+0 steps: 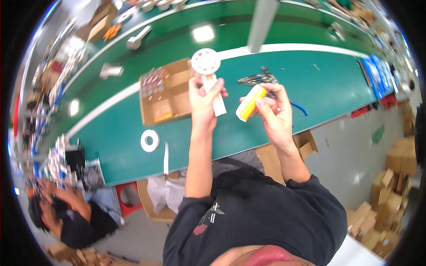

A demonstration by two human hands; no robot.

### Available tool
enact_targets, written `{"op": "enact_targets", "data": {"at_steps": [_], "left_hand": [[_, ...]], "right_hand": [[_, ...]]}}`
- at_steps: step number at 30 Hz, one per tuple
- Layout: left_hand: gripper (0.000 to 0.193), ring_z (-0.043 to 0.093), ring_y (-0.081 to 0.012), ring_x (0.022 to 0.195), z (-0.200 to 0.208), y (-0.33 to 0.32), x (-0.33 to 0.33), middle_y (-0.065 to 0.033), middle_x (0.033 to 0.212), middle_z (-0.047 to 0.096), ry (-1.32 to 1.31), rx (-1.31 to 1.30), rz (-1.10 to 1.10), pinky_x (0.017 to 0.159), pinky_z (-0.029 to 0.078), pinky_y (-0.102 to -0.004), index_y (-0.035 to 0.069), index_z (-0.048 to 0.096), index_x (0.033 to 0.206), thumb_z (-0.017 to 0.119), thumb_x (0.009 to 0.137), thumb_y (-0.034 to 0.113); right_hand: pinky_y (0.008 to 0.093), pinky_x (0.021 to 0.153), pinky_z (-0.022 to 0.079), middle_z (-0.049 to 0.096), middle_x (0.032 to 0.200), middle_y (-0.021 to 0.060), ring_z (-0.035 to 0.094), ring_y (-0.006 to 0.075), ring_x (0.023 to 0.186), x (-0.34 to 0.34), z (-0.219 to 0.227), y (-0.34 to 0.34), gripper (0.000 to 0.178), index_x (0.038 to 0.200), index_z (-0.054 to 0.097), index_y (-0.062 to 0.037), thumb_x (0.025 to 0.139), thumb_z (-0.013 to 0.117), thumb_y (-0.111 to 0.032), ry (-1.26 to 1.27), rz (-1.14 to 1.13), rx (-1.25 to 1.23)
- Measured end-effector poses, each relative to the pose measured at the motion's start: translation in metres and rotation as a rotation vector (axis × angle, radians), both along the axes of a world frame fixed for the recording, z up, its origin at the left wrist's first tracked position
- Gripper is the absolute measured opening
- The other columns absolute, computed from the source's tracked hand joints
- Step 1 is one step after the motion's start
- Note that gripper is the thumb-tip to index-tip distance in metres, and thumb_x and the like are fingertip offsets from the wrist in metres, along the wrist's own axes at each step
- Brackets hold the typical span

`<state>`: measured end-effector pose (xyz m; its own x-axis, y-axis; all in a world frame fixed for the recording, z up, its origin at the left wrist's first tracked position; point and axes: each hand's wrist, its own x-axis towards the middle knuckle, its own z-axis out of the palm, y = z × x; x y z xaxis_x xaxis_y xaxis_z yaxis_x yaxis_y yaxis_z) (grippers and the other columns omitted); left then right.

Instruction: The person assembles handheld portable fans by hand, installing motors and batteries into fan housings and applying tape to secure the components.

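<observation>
The left hand (204, 99) curls its fingers around a white round-headed device (206, 61), just right of a cardboard box (179, 86). Farther right, above the table (330, 84), the right hand (278, 116) pinches a yellow-and-white piece (251, 103).

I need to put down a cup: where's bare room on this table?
Mainly between the dark tool and the blue packages; also left of the white ring. Crowded: around the open carton, left hand and right hand.

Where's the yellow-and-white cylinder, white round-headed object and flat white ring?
Yellow-and-white cylinder (252, 104): head view, yellow side.
White round-headed object (206, 61): head view, middle of its disc.
Flat white ring (149, 148): head view, lower band.
</observation>
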<state>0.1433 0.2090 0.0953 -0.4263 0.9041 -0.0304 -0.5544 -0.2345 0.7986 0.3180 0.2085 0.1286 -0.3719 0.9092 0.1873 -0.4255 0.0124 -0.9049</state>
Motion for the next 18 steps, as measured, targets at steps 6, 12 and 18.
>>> {"op": "enact_targets", "data": {"at_steps": [6, 12, 18], "left_hand": [[0.043, 0.062, -0.011, 0.065, 0.017, -0.04, -0.043, -0.0061, 0.082, 0.063, 0.087, -0.002, 0.053, 0.056, 0.049, -0.0228, 0.011, 0.038, 0.095, 0.08, 0.086, 0.013], [0.034, 0.069, -0.0132, 0.071, 0.012, -0.074, -0.058, -0.0101, 0.085, 0.068, 0.213, 0.134, 0.234, 0.057, 0.054, -0.0234, 0.008, 0.04, 0.095, 0.065, 0.099, 0.031], [0.032, 0.068, -0.0125, 0.073, 0.005, -0.092, -0.064, -0.0074, 0.089, 0.067, 0.194, 0.198, 0.317, 0.061, 0.056, -0.0258, 0.007, 0.044, 0.099, 0.061, 0.101, 0.035]], "right_hand": [[0.035, 0.093, 0.056, 0.069, 0.111, 0.0243, 0.07, 0.0251, 0.102, -0.041, 0.011, -0.028, 0.037, 0.129, 0.045, 0.0021, 0.095, 0.059, 0.006, -0.015, 0.132, 0.095], [0.0281, 0.087, 0.057, 0.068, 0.109, 0.0191, 0.068, 0.0193, 0.1, -0.074, 0.006, -0.039, 0.04, 0.127, 0.054, 0.0056, 0.09, 0.066, 0.009, -0.101, 0.093, 0.298], [0.0288, 0.083, 0.059, 0.072, 0.105, 0.0186, 0.071, 0.0205, 0.097, -0.096, 0.005, -0.054, 0.039, 0.125, 0.056, 0.0055, 0.088, 0.071, 0.004, -0.134, 0.101, 0.369]]}}
